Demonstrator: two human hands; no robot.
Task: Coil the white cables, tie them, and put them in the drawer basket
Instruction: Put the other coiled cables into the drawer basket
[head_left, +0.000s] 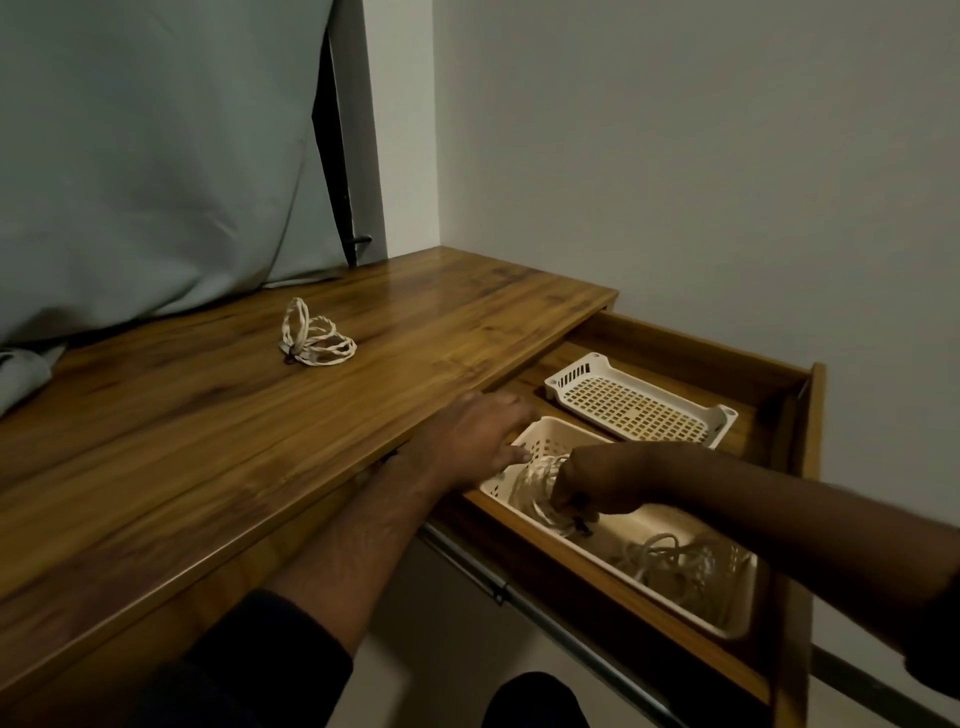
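Note:
A white basket (550, 434) sits in the open wooden drawer (810, 415). My right hand (597, 480) reaches into it and pinches a coiled white cable (540, 488) with a dark tie, low inside the basket's left end. My left hand (478, 434) lies with fingers extended on the basket's near-left rim, at the desk edge. Another coil of white cable (685, 564) lies in the basket's right end. A third tied white coil (314, 338) rests on the desk top (208, 415), far from both hands.
A second, shallower white perforated tray (641, 402) sits further back in the drawer. Grey fabric (145, 156) hangs over the desk's back left. A white wall stands behind and to the right. A metal drawer rail (498, 587) runs below the drawer.

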